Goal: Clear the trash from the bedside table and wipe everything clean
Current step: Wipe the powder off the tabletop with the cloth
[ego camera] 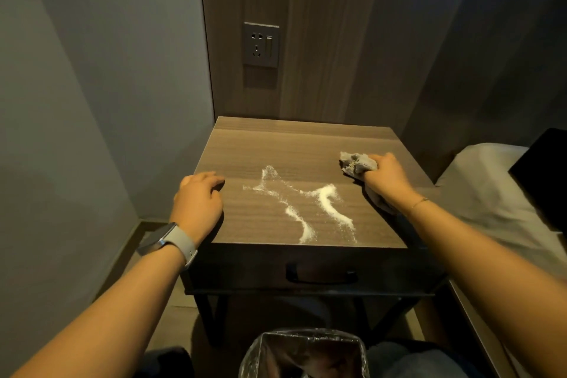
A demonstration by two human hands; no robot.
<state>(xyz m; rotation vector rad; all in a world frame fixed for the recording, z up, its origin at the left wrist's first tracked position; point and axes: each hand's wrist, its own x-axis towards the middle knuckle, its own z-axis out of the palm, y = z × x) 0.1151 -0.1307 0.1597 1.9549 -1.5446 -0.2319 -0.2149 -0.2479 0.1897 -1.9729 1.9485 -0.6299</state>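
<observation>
Left wall: plain grey, no marks you can read.
Watch [171, 244]: pale strap on your left wrist; its face is too angled to read.
Left hand [198, 201]: rests on the left front part of the surface, fingers loosely curved and released, holding nothing. It lies just left of the spill.
Surface [306, 138]: wood-grain top of the bedside table, dark drawer with a handle [320, 278] below the front edge.
Socket plate [261, 44]: on the wood panel behind the surface; no lettering legible.
Spilled grains [306, 202]: white powder or granules in forked streaks across the middle front of the surface. The thickest streaks run from mid-surface down to the front edge, so the long axis points roughly toward you.
Bin [303, 353]: lined with a clear bag, on the floor directly below the front edge and in line with the streaks.
Cloth [357, 164]: grey, bunched, on the right part of the surface.
Right hand [388, 176]: grasps the cloth, fingers curled round the bunch; a thin bracelet [418, 202] at the wrist.
Key relation: the spill lies left of and slightly nearer you than the cloth hand. Your right hand has the tool, so by my reading the sweep should go leftward and forward, toward the edge above the bin.
Bed [491, 181]: pale bedding just right of the table, a dark flat object [546, 175] lying on it.
Brands and writing: none readable anywhere.
</observation>
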